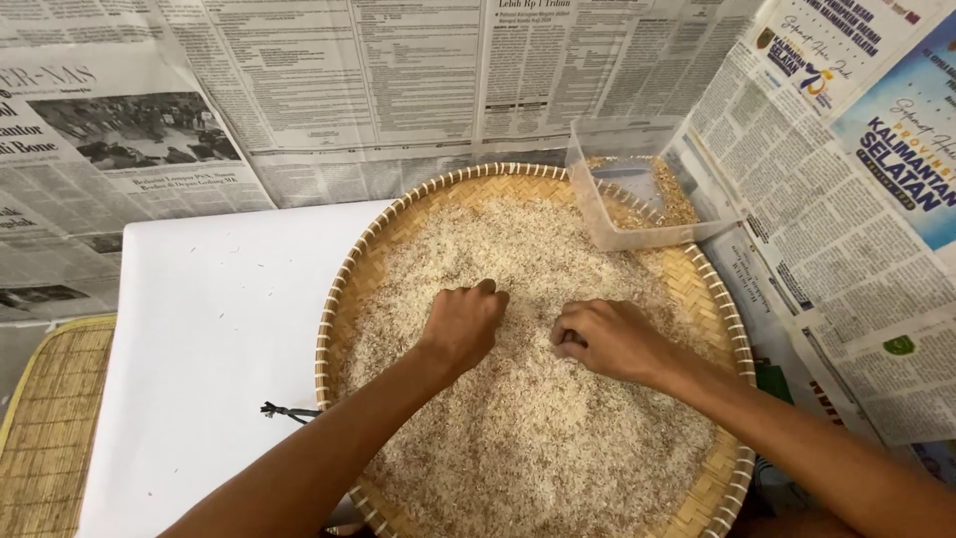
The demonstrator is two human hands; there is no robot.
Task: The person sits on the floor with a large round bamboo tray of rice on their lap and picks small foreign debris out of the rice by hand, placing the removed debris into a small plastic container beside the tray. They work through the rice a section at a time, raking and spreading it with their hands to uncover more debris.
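Left hand [466, 324] and right hand [600, 339], fingers curled narrow, press into rice [528, 438] on the woven bamboo tray [344, 289].

Both forearms enter from bottom edge, angled inward & up toward frame centre. Left hand [465, 324]: palm down, fingers curled under, knuckles up, thumb tip pointing fwd. Right hand [607, 337]: palm down, fingers bent & tucked toward the left one, wrist slightly cocked. Hands near each other, small gap btw them, not touching. Sleeves: none, arms bare.
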